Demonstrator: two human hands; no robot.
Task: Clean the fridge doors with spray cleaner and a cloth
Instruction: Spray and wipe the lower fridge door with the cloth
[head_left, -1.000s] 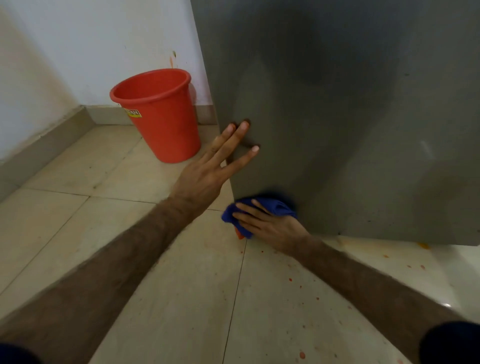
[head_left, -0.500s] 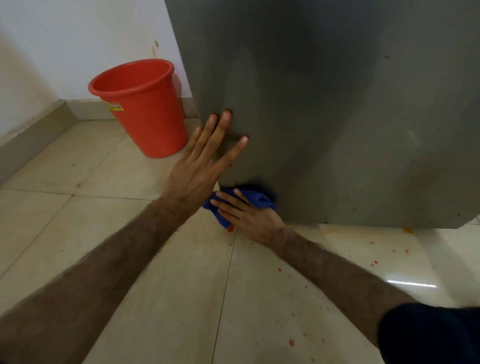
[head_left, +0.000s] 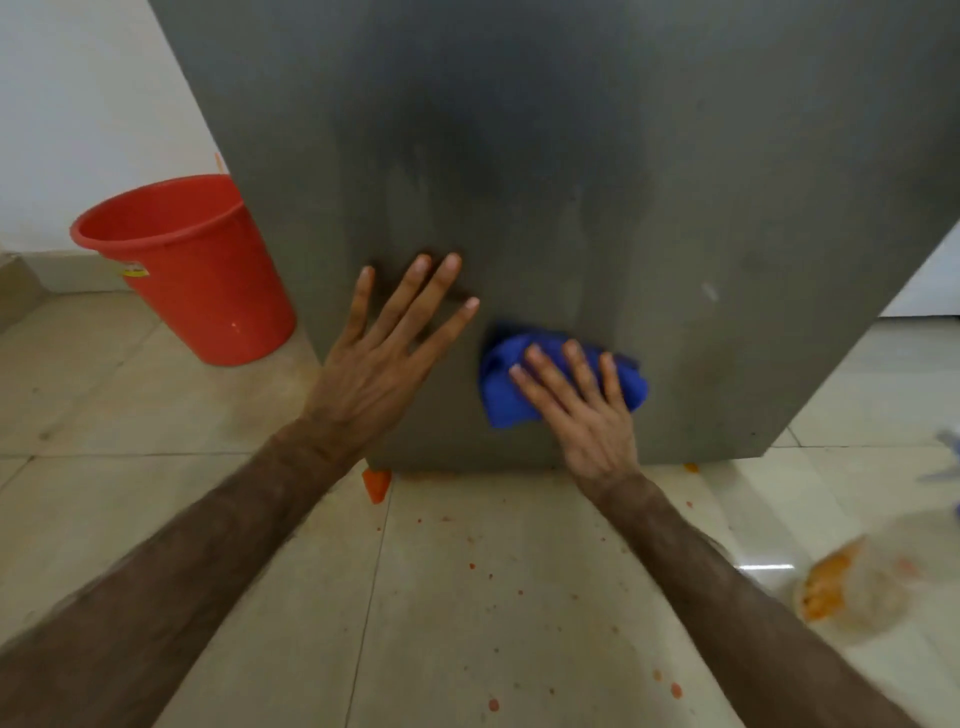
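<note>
The grey fridge door (head_left: 597, 171) fills the upper middle of the head view, its lower edge just above the floor. My left hand (head_left: 387, 353) lies flat against the door's lower left part, fingers spread and straight. To its right, my right hand (head_left: 582, 405) presses a bunched blue cloth (head_left: 506, 384) against the door with straight fingers. The cloth sits low on the door, a little above its bottom edge. No spray bottle can be made out clearly.
A red plastic bucket (head_left: 192, 265) stands on the tiled floor left of the fridge, by the white wall. An orange fridge foot (head_left: 376, 484) shows under the door. Orange spots speckle the floor, and a blurred orange-and-clear object (head_left: 852, 587) lies at the right.
My right hand has slid the blue cloth from the door's bottom left corner rightward and up onto the door face. My view has shifted right; the left hand stays flat on the door.
</note>
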